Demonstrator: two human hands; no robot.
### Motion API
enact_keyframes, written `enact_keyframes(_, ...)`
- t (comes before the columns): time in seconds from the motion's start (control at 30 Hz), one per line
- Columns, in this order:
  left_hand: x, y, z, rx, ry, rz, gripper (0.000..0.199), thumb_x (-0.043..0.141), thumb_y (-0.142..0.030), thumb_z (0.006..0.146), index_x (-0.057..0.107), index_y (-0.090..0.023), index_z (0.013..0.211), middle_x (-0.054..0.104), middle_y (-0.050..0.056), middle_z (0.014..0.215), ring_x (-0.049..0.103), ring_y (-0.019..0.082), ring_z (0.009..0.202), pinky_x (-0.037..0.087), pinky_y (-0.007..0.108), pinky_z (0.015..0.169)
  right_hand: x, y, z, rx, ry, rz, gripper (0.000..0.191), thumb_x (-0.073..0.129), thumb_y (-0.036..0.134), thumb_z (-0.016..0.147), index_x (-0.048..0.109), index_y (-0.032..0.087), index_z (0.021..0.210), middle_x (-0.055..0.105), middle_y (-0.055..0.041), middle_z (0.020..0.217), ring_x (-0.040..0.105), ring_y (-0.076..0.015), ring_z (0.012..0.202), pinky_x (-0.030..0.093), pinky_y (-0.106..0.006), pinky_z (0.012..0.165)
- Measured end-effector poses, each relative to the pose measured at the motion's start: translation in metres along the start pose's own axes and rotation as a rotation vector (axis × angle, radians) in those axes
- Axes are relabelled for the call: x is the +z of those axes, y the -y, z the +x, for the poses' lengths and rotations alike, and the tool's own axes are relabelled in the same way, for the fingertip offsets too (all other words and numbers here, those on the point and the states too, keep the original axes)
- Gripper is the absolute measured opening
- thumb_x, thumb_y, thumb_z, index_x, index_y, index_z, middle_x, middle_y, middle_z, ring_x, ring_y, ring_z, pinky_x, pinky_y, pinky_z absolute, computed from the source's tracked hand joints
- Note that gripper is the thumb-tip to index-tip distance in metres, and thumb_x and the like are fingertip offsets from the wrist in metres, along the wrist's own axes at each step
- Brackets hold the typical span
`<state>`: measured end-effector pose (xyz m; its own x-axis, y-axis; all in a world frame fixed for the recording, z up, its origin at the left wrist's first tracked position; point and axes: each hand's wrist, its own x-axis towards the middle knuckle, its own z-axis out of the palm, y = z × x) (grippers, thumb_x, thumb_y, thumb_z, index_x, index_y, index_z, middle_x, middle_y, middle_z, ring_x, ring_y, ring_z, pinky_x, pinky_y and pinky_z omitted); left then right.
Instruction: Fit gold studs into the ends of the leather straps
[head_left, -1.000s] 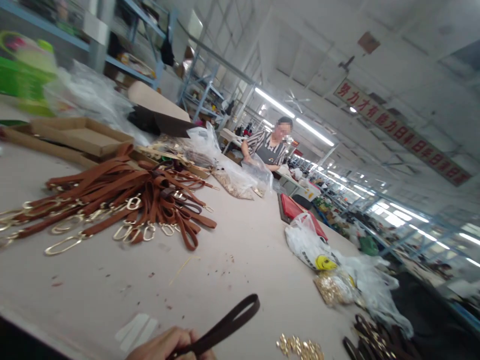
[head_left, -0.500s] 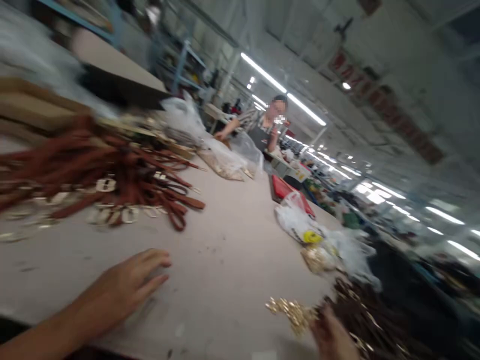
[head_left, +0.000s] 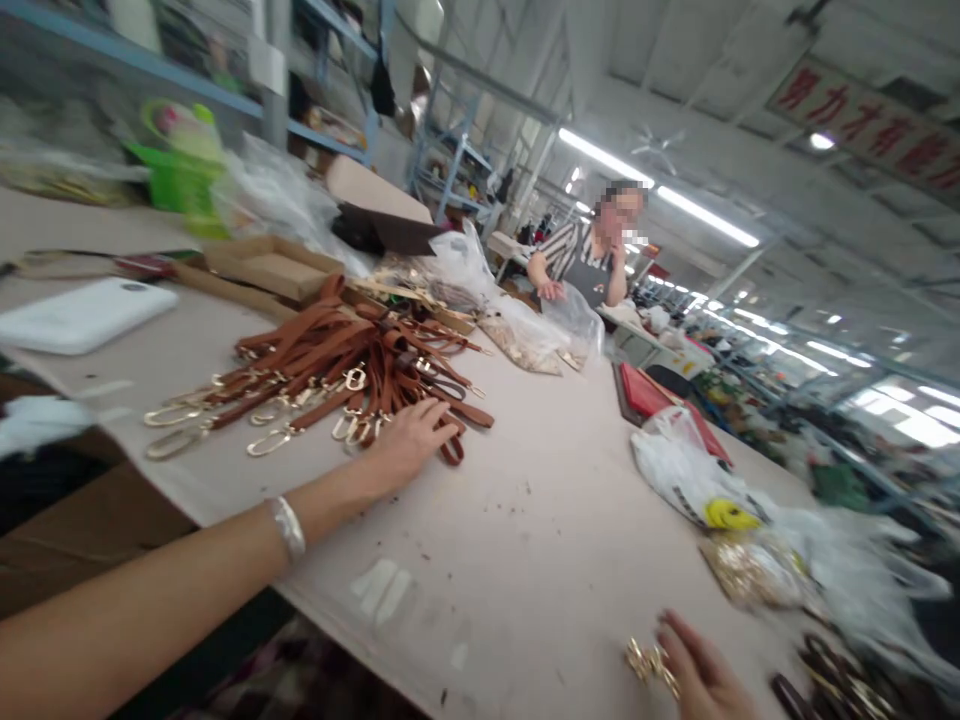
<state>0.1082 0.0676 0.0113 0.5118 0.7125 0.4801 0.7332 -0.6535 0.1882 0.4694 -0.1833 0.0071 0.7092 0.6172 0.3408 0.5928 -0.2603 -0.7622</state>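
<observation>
My left hand, palm down with fingers stretched, lies at the near edge of a heap of brown leather straps. Its fingertips are over or beside a strap loop; firm contact cannot be made out. Gold-coloured clasps and oval rings hang from the strap ends. At the bottom right, my right hand is against a small cluster of gold-coloured metal pieces. Part of the cluster is behind the hand, and its grip is hidden.
Dark brown straps lie right of my right hand. Plastic bags, one with gold-coloured pieces, line the right side, near a red folder. A white power bank and cardboard box lie left. Another person stands beyond.
My left hand has gone forward from the bare tabletop to the brown straps. My right hand has moved left over the gold-coloured pieces, covering part of them. The view has turned left.
</observation>
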Motion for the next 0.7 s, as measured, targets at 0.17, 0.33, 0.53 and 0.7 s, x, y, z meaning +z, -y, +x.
enact_keyframes(0.17,0.023,0.012,0.022,0.116,0.051,-0.079,0.025,0.049,-0.006,0.089,0.069,-0.016,0.098,0.06,0.015,0.124,0.043,0.033,0.126,0.035,0.052,0.103,0.031,-0.007,-0.037,-0.144,0.179,-0.163,0.039,0.056,0.051,0.083,0.074,0.019,0.096,0.075,-0.0107,0.096,0.07,-0.0275,0.087,0.056,-0.042,0.079)
enact_keyframes(0.33,0.019,-0.024,-0.012,0.253,0.097,-0.09,0.014,0.055,-0.013,0.09,0.068,-0.019,0.088,0.065,0.01,0.104,0.054,0.026,0.105,0.04,0.044,0.098,0.054,0.008,-0.043,-0.364,0.261,-0.253,0.024,0.052,0.033,0.09,0.071,0.02,0.098,0.073,-0.0078,0.095,0.067,-0.0235,0.091,0.052,-0.039,0.085)
enact_keyframes(0.53,0.007,-0.065,-0.047,0.363,0.173,-0.228,0.025,0.062,-0.01,0.085,0.062,-0.021,0.107,0.065,0.007,0.109,0.057,0.023,0.102,0.043,0.036,0.093,0.1,0.045,0.005,-0.4,0.455,-0.367,0.03,0.047,0.025,0.09,0.07,0.019,0.109,0.072,-0.0075,0.109,0.063,-0.0202,0.105,0.046,-0.031,0.095)
enact_keyframes(0.7,-0.003,-0.038,-0.041,0.275,0.264,-0.165,0.012,0.065,-0.015,0.086,0.066,-0.017,0.097,0.067,0.008,0.105,0.059,0.026,0.101,0.042,0.039,0.093,0.151,0.071,0.045,-0.32,0.451,-0.434,0.034,0.048,0.035,0.091,0.071,0.017,0.108,0.075,-0.0096,0.099,0.068,-0.0223,0.093,0.048,-0.03,0.084)
